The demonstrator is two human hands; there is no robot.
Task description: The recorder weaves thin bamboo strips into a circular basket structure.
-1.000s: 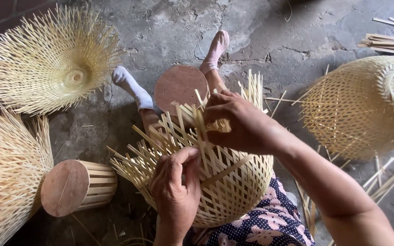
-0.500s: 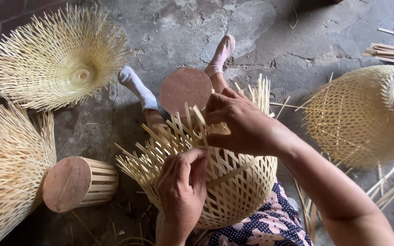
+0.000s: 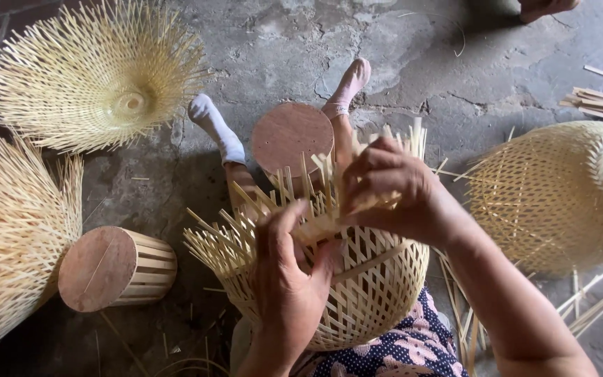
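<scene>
The head view looked straight down at a person who sat on a grey concrete floor (image 3: pixel 280 42) with a half-woven bamboo basket (image 3: pixel 364 293) resting in the lap, over a dark skirt (image 3: pixel 399 352) with a flower pattern. The basket lay tilted, its open end with loose strips (image 3: pixel 239 237) turned away from the person. The left hand (image 3: pixel 287 279) was closed on the woven edge, with the thumb up along the strips and the fingers curled around the rim. The right hand (image 3: pixel 392 188) was bent over the top of the rim, and its fingers pinched a few upright strips; both hands were touching the basket and were close to each other.

Beyond the basket stood a round wooden mold (image 3: pixel 291 136) between the legs, and two feet in socks (image 3: pixel 211 115) pointed away. On the left, a second mold (image 3: pixel 113 269) with slatted sides lay on its side on the floor. Near it were two spiky unfinished shades (image 3: pixel 99 77), one at the top left and one at the left edge. On the right lay a finished basket (image 3: pixel 560 195), well apart from the hands, and a bundle of flat strips (image 3: pixel 601 105) lay behind it.
</scene>
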